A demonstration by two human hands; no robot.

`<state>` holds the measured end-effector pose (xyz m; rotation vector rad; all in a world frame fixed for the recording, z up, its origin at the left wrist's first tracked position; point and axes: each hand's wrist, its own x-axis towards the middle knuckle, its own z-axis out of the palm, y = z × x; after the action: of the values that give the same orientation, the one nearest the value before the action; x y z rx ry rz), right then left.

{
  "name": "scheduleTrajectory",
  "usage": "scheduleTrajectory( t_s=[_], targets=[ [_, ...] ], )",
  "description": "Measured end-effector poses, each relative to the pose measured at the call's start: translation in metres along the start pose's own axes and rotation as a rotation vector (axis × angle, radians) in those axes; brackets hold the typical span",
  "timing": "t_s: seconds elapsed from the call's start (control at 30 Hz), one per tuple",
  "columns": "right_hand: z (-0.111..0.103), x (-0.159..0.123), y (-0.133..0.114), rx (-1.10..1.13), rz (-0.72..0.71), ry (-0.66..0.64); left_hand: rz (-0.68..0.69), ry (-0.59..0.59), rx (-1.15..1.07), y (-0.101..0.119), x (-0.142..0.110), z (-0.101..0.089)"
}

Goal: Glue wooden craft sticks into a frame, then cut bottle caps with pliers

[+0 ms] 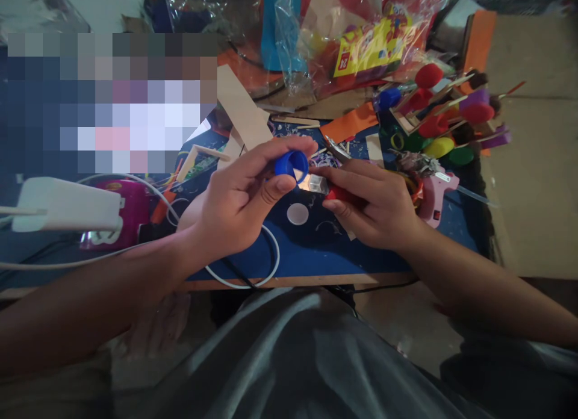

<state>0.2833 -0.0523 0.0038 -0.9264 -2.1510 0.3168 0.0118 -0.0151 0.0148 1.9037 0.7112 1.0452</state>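
My left hand (239, 196) pinches a blue plastic bottle cap (280, 164) between thumb and fingers, its round opening turned towards my right hand. In my right hand (374, 196) is a cutter knife with a red handle (338, 194), and its shiny metal blade end (311, 183) points left at the cap's rim. Whether the tip touches the plastic I cannot tell. Just below the knife, a small whitish disc (298, 214) lies on the blue tabletop (311, 256). Metal jaws of a tool (336, 149) show behind my right fingers.
A pink glue gun (436, 196) lies right of my right hand. Behind it stand stick-built pieces with coloured caps (433, 124). Plastic packaging (374, 46) fills the back. At left are a white charger (67, 205) and looped white cable (276, 250). Orange strips (350, 123) and scraps lie around.
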Motion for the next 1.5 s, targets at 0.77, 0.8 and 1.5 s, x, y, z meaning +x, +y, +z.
scheduleTrajectory(
  t_s=[0.77, 0.8, 1.5],
  targets=[
    [-0.001, 0.003, -0.005, -0.015, -0.010, 0.047, 0.185, 0.100, -0.121, -0.018, -0.001, 0.014],
    [-0.001, 0.003, -0.005, -0.015, -0.004, 0.047, 0.161, 0.095, -0.122, -0.017, -0.001, 0.013],
    [0.000, 0.001, -0.002, -0.033, -0.029, 0.046, 0.090, 0.029, -0.094, -0.008, -0.004, 0.007]
  ],
)
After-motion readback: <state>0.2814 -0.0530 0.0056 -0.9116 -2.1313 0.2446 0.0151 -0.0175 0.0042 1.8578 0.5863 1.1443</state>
